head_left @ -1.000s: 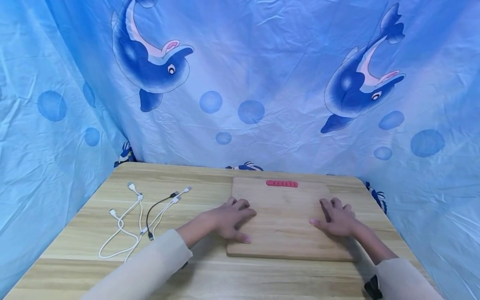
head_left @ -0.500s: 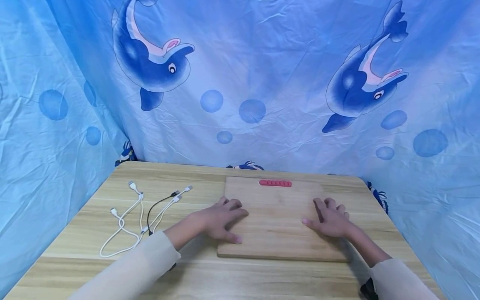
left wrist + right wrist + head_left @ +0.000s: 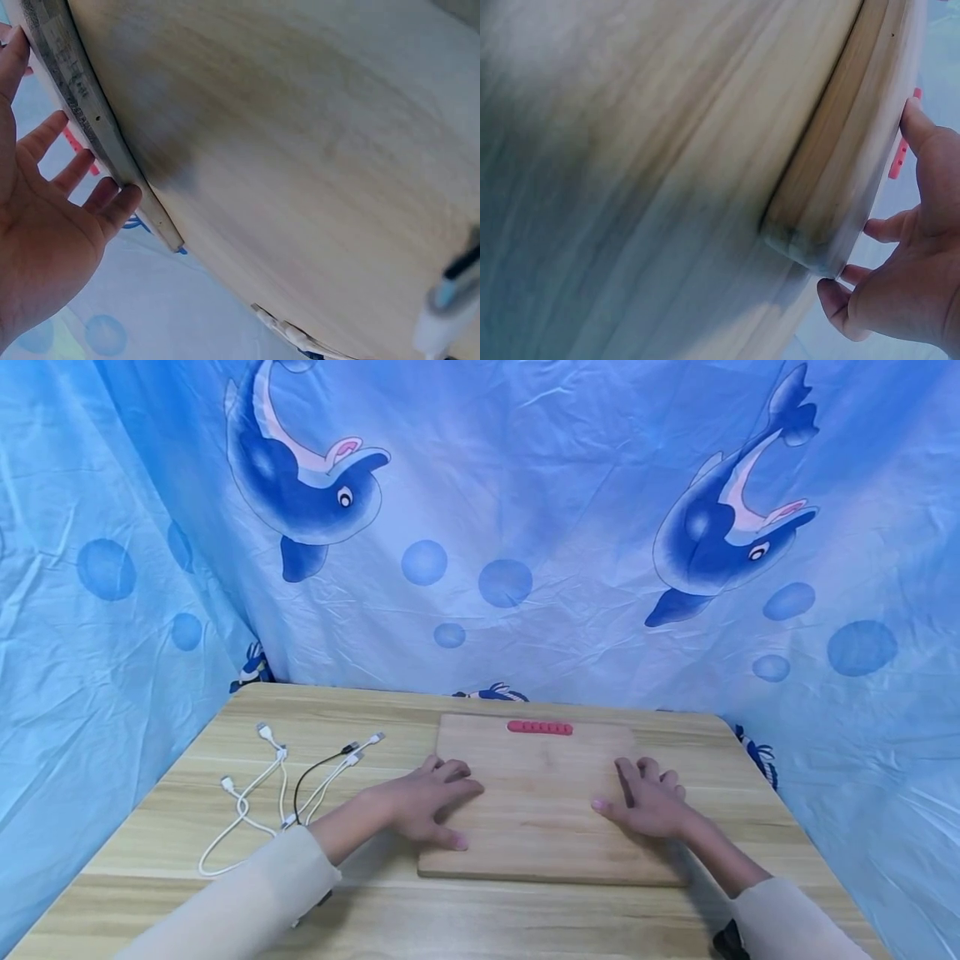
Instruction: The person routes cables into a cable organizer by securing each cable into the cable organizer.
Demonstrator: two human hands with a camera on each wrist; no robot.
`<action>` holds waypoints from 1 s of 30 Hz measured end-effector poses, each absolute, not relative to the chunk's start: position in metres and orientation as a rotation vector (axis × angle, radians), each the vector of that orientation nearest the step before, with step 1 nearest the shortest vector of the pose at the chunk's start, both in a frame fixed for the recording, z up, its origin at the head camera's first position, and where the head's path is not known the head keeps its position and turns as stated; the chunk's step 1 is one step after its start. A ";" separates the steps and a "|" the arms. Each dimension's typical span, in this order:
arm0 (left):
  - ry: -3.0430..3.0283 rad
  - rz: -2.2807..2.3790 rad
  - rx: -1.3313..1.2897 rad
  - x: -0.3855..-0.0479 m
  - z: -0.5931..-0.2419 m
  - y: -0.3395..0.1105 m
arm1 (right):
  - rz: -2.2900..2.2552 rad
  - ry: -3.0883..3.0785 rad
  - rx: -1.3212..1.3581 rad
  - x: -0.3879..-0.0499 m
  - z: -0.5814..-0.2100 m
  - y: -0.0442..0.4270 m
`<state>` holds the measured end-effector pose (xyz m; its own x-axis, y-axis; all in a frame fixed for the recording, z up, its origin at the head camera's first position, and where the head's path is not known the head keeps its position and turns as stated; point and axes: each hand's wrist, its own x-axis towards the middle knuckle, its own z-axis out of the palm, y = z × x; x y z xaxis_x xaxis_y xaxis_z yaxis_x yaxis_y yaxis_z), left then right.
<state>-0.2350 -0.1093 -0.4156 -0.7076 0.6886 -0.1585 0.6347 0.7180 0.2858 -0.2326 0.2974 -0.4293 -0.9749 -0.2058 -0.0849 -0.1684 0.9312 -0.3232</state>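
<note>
A flat wooden board (image 3: 536, 810) lies on the table in the head view, with a red ridged strip (image 3: 540, 727) along its far end. My left hand (image 3: 423, 802) rests at the board's left side, thumb and fingers spread. On the opposite side, my right hand (image 3: 648, 802) touches the board, its thumb over the top surface. Fingertips of the left hand (image 3: 52, 217) meet the board's edge (image 3: 112, 146) in the left wrist view. In the right wrist view the right hand (image 3: 915, 277) touches the board (image 3: 825, 150) near its rounded corner.
Several white cables and a thin black cable (image 3: 297, 792) lie on the table's left part; one white plug (image 3: 265, 732) points away. The wooden table (image 3: 450, 927) ends against a blue dolphin-print cloth (image 3: 570, 527) behind and at both sides.
The board, carrying the red strip, has slid left across the table. Both hands have moved left with it, keeping their places at its sides. The cables have stayed put.
</note>
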 end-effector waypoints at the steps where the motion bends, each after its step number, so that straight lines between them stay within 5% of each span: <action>1: 2.670 0.310 1.045 -0.234 -0.415 -0.110 | -0.478 2.969 -0.289 -0.232 -0.430 0.296; 30: 2.661 0.373 1.044 -0.223 -0.413 -0.143 | -0.465 2.995 -0.295 -0.223 -0.431 0.264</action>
<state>-0.2233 -0.1431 -0.4126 -0.7089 0.6906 -0.1436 0.6244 0.7091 0.3277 -0.2232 0.2642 -0.4310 -0.9767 -0.2046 -0.0654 -0.1752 0.9348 -0.3089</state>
